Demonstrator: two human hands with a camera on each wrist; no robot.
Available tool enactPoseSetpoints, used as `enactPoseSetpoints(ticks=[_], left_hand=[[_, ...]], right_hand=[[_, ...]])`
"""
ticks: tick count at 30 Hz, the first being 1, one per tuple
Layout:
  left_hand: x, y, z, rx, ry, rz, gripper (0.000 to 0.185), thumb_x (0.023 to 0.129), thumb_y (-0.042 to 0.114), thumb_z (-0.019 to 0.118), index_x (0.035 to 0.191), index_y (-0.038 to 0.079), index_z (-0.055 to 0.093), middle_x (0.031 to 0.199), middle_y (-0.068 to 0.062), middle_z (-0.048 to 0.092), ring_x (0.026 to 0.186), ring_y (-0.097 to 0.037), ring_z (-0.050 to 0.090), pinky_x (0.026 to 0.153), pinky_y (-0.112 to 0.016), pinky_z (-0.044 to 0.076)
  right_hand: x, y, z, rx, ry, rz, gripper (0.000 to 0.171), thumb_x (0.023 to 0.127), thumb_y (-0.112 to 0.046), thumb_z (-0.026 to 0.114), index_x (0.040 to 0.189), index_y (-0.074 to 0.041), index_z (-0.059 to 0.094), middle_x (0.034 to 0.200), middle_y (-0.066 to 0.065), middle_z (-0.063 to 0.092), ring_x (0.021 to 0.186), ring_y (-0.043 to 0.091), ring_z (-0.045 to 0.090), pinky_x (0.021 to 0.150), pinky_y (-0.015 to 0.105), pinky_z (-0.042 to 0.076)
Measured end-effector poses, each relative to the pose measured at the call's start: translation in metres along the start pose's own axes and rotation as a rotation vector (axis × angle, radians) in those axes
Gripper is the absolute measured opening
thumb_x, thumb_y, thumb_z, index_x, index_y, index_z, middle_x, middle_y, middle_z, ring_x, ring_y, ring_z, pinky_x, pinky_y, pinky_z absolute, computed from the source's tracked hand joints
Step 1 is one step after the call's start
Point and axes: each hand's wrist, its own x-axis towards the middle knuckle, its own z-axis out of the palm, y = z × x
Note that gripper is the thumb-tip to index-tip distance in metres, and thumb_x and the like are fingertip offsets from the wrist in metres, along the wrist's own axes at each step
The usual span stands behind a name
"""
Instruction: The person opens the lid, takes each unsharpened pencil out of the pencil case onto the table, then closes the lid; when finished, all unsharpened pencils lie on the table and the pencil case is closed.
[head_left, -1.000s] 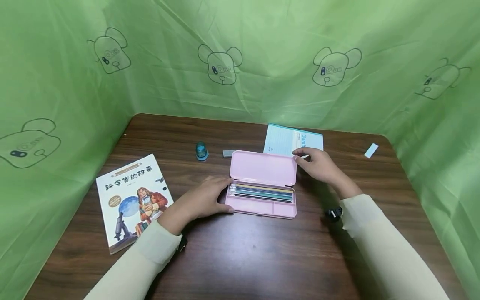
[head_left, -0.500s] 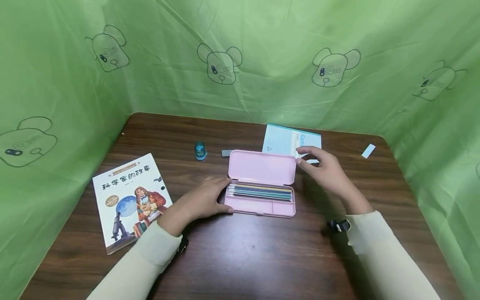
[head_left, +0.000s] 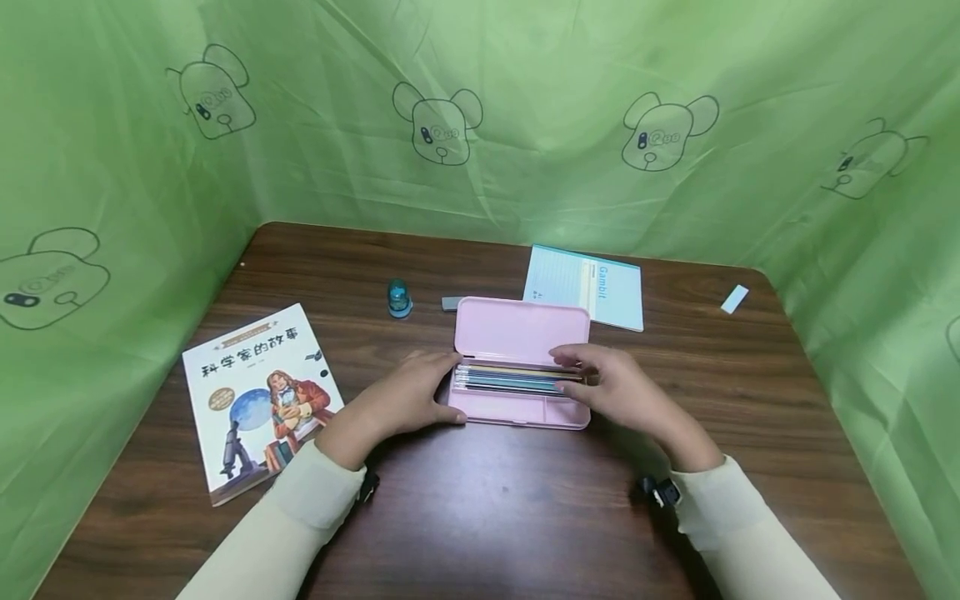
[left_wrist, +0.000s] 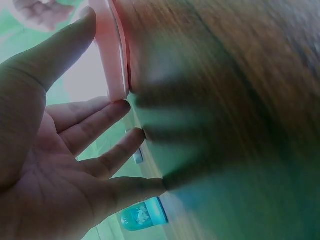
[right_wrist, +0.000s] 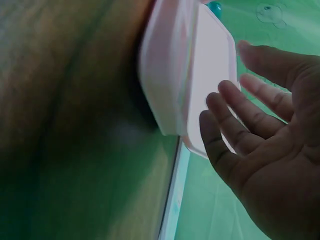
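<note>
So the desk [head_left: 510, 517] has an open pink pencil case [head_left: 498, 406] mid-top, left hand [head_left: 408, 396] spread against its end, right hand [head_left: 622, 387] parted over the pencils [head_left: 510, 379]. Sloppy pinch, they'd probably scatter.

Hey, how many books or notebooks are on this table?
2: a white book at the left, and a light-blue notebook at the back, partly behind the pink pencil case. Something under either could be hidden.

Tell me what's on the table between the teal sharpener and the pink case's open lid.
A small grey block lies there, its right end behind the lid; bare tabletop separates it from the sharpener. Head view shows it.
</note>
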Motion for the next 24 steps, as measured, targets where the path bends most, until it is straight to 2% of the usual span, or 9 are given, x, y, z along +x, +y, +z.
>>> enactPoseSetpoints(ticks=[4, 6, 9, 17, 24], left_hand=[[-0.001, -0.001, 0.000, -0.028, 0.007, 0.008, 0.091, 0.092, 0.039, 0.094, 0.161, -0.003, 0.054, 0.164, -0.024, 0.059, 0.158, -0.044, 0.050, 0.135, -0.059, 0.035], [0.000, -0.006, 0.005, -0.025, 0.033, 0.036, 0.091, 0.091, 0.042, 0.094, 0.160, -0.004, 0.055, 0.162, -0.025, 0.061, 0.156, -0.045, 0.052, 0.134, -0.059, 0.036], [0.001, -0.006, 0.005, -0.023, 0.038, 0.043, 0.091, 0.090, 0.041, 0.095, 0.158, -0.005, 0.056, 0.160, -0.025, 0.063, 0.154, -0.045, 0.054, 0.134, -0.059, 0.036], [-0.001, 0.000, -0.001, 0.006, 0.028, 0.020, 0.091, 0.089, 0.039, 0.096, 0.158, -0.004, 0.056, 0.160, -0.024, 0.063, 0.154, -0.044, 0.055, 0.133, -0.059, 0.038], [0.000, -0.003, 0.001, -0.020, 0.029, 0.034, 0.091, 0.089, 0.039, 0.096, 0.158, -0.005, 0.056, 0.160, -0.024, 0.063, 0.154, -0.045, 0.055, 0.134, -0.059, 0.037]], right_hand=[[0.000, 0.002, 0.009, -0.096, -0.035, 0.002, 0.043, 0.101, -0.010, 0.083, 0.143, -0.008, 0.075, 0.137, 0.011, 0.080, 0.129, 0.031, 0.074, 0.111, 0.059, 0.060], [0.000, 0.003, 0.012, -0.133, -0.038, -0.002, 0.043, 0.101, -0.011, 0.083, 0.143, -0.008, 0.075, 0.139, 0.011, 0.079, 0.133, 0.033, 0.073, 0.114, 0.060, 0.058], [0.001, 0.004, 0.015, -0.167, -0.042, -0.006, 0.042, 0.102, -0.011, 0.082, 0.143, -0.006, 0.075, 0.140, 0.013, 0.079, 0.134, 0.035, 0.073, 0.115, 0.060, 0.058], [0.006, 0.003, 0.019, -0.220, -0.068, 0.026, 0.040, 0.104, -0.013, 0.080, 0.143, -0.007, 0.075, 0.140, 0.013, 0.078, 0.134, 0.033, 0.071, 0.116, 0.059, 0.058], [0.009, 0.004, 0.021, -0.259, -0.095, 0.011, 0.036, 0.103, -0.009, 0.079, 0.139, -0.006, 0.077, 0.127, 0.010, 0.081, 0.123, 0.031, 0.072, 0.110, 0.058, 0.060]])
